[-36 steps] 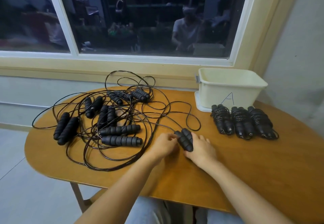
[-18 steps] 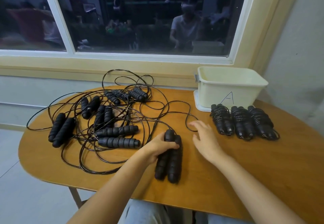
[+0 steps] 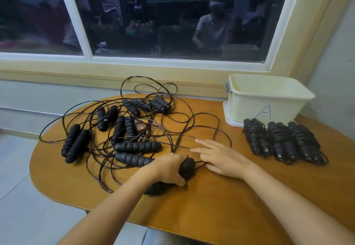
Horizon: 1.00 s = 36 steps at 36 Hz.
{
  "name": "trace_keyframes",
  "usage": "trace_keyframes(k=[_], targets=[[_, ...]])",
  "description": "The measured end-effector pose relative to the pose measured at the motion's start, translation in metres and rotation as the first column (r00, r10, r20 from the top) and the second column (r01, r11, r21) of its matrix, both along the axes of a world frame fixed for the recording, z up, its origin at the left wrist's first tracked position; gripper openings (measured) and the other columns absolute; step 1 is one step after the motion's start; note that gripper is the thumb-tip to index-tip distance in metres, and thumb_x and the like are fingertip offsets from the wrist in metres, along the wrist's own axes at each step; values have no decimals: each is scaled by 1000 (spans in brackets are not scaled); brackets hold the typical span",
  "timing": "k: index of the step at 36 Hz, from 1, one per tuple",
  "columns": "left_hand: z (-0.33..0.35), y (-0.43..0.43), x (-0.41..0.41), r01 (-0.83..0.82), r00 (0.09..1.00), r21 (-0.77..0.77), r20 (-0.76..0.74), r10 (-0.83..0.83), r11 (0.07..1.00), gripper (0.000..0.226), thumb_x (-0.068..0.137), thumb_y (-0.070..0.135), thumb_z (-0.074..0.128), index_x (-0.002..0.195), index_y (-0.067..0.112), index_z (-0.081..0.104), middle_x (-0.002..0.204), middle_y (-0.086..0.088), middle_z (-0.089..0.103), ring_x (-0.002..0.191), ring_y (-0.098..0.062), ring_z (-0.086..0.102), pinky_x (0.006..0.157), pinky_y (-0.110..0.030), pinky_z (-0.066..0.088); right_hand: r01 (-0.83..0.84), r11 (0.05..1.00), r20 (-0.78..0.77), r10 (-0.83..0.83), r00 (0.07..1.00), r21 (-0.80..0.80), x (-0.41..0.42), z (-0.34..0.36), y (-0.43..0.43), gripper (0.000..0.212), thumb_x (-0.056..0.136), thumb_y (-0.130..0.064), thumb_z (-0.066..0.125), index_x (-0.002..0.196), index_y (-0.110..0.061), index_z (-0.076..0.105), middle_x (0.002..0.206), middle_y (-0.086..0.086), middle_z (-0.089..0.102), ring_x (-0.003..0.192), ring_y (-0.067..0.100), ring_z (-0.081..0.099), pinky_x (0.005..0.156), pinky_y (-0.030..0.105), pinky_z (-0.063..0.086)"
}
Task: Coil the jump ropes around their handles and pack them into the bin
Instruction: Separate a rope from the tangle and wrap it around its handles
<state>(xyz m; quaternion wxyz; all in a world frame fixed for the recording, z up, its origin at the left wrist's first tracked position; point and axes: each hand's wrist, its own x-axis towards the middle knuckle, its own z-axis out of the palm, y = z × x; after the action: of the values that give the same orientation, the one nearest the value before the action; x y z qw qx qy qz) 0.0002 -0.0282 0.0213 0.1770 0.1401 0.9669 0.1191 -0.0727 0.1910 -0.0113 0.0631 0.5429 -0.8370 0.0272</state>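
Night-dark window [image 3: 172,14] behind, oval wooden table [image 3: 230,196] in front.

Status:
- Done: three coiled jump ropes [image 3: 282,143] lie side by side at right of frame, just in front of the cream bin [image 3: 249,110] marked "A". They are wrapped, not packed.
- The bin sits at upper right. No rope shows inside it from this angle.
- Left: a tangle of loose ropes [image 3: 124,129] across centre-left, roughly six handle pairs with the cords heavily interlaced.
- In hand: the left hand [image 3: 169,170] is wrapped tight round one pair of handles [image 3: 187,168] at lower centre, and its cord [image 3: 199,163] trails off toward the pile.
- The right hand [image 3: 221,158] is flat beside them, fingers straight and spread over the cord, gripping nothing that I can see.

My read is early-to-mid task — wrapping of this fourth rope hasn't started and its cord needs freeing from the tangle first. Snag risk is high.
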Motion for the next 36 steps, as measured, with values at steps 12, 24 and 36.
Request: trace_keyframes(k=[12,24,36], targets=[[-9,2,-9,2,984,-77,-175,-15,997,54,82,32,75,125,20,45,109,-1,63,90,-18,58,68,-27,45,65,997,-243,-76,967,-52,-1,-3,27,13,92,-30,56,84,-23,63,75,-11,62,72,10,54,77,24,48],[-11,4,-12,-102,977,123,-174,122,987,51,80,30,74,125,20,51,105,3,59,98,-20,59,73,-29,48,381,907,20,-384,923,-180,16,-10,50,59,89,2,65,134,-35,57,150,-19,42,142,8,31,111,37,30],[-2,56,-23,-588,804,731,483,348,346,49,81,16,78,122,15,52,115,-12,64,104,-27,64,91,-42,56,847,522,937,-233,260,-106,37,33,-3,48,97,-60,40,131,-27,51,117,-2,61,105,19,62,89,38,55]])
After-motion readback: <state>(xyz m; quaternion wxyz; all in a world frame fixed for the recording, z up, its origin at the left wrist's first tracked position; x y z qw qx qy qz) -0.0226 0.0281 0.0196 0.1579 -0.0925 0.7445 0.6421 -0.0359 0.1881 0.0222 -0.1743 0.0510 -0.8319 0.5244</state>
